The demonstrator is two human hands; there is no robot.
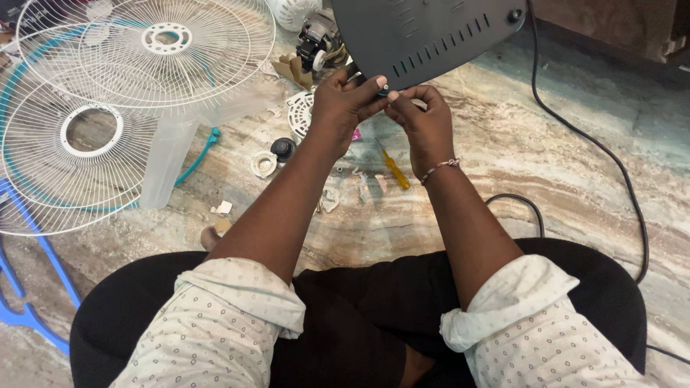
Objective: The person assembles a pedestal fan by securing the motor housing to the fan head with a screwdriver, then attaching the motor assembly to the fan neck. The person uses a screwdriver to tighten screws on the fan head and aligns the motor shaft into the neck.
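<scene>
Rolled-up patterned sleeves (237,294) and black trousers (359,316) fill the bottom of the shot, person's sitting on a marbled stone floor (560,151) with fan parts scattered everywhere. Off to the left there are two white wire grilles (144,50), one overlapping the other, with a see-through blade (169,158) lying across the lower one and a teal strip (205,147) poking out beside it. Blue plastic piece (29,287) sits at the far left edge. Closer to the hands: a small white ring cap (264,164), a black knob (283,148) just beside it, a round white vented disc (300,111) partly hidden behind the left wrist, and a yellow screwdriver (394,170) on the floor right under the right hand. A motor (316,39) sits up top, partly blocked by the dark base. Black cable (596,144) snakes down the right side. Now the hands: both are up at the lower rim of the dark grey vented base (424,32), which is tilted up off the floor at the top of the frame. Left hand (343,104) is curled closed, thumb and fingers pinching a small dark bit right at the rim. Right hand (424,122), with a bracelet on the wrist, is also curled in, fingertips meeting the left ones at that same spot. Can't tell what the tiny part is, fingers cover it.
</scene>
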